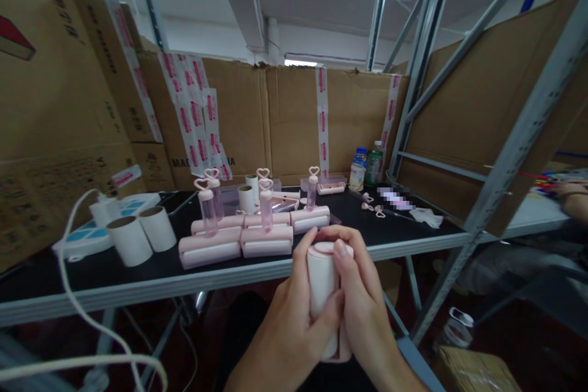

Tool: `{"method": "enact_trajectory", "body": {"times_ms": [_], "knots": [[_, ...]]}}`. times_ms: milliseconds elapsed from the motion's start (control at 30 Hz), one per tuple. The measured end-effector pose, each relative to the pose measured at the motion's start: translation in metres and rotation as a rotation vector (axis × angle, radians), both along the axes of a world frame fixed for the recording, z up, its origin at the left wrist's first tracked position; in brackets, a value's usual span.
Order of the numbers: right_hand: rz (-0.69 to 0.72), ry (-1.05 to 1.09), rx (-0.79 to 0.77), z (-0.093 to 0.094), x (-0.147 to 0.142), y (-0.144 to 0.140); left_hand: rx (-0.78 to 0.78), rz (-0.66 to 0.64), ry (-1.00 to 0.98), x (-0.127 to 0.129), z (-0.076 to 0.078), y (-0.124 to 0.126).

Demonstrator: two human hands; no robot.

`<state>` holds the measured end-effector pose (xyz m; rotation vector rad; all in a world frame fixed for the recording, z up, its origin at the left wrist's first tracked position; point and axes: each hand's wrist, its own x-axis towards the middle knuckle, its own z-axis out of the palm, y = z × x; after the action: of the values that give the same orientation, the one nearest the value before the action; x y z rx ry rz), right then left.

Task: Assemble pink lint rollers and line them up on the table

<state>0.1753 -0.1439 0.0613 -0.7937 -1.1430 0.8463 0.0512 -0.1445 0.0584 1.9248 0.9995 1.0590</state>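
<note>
Both hands wrap around a pink roll dispenser [323,282] with a white roll in it, held on end before the table's front edge. My left hand [294,312] closes on its left side, with the thumb across the lower front. My right hand [367,300] grips the right side, its thumb near the top end. Just beyond, several similar pink dispensers [267,240] lie in two rows on the black table [220,285]. Clear pink tubes with heart-shaped handles [209,211] stand upright on or beside them.
White cardboard rolls [130,242] stand at the left by a power strip [110,226]; a white cable [68,282] hangs over the edge. Bottles [358,169], small heart-ended parts [367,205] and a crumpled tissue [426,217] are at the right. Cardboard walls [294,122] enclose the back.
</note>
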Motion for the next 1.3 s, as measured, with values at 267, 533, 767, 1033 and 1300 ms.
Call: {"method": "enact_trajectory", "body": {"times_ms": [267, 533, 767, 1033, 1300], "knots": [[0.064, 0.059, 0.061, -0.003, -0.004, 0.001, 0.041, 0.045, -0.134, 0.002, -0.003, 0.009], [-0.466, -0.329, 0.066, -0.027, 0.083, 0.095, -0.477, 0.174, -0.864, -0.008, 0.002, 0.033], [-0.449, -0.638, -0.086, -0.064, 0.140, 0.170, -0.604, 0.245, -1.083, -0.009, 0.014, 0.040], [-0.407, -0.753, -0.135, -0.065, 0.106, 0.195, -0.606, 0.255, -1.053, -0.013, 0.004, 0.042], [-0.404, -0.612, -0.042, -0.044, 0.146, 0.144, -0.515, 0.343, -0.981, -0.017, 0.003, 0.036]]}}
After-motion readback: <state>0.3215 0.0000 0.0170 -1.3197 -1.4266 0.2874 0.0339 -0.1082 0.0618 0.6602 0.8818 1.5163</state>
